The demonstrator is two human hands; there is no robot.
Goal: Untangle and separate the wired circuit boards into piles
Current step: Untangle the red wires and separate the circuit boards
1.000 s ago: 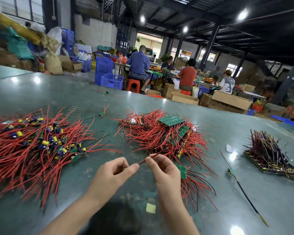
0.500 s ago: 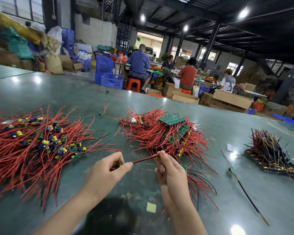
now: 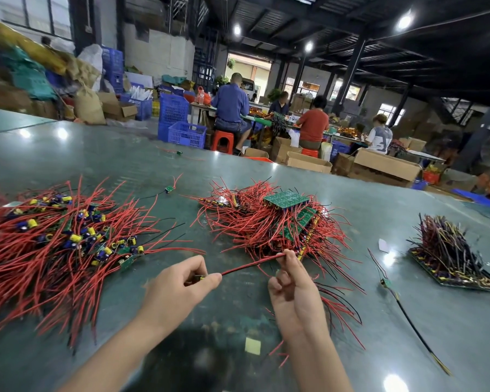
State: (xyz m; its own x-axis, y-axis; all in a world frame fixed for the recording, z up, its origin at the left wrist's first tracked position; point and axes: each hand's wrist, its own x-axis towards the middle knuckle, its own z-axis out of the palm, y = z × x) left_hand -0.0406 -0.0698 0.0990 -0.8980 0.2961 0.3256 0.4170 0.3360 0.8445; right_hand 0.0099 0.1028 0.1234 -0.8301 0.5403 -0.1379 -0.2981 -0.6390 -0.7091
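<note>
Between the piles, left hand (image 3: 176,290) and right hand (image 3: 292,287), each pinching the red wire (image 3: 249,265), have drawn farther apart.

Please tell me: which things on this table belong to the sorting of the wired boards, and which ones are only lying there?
Belong to the job:
- red wire held between left hand and right hand
- middle tangle
- left pile

Only lying there:
- dark-wired stack
- yellow square
- white scrap
</note>
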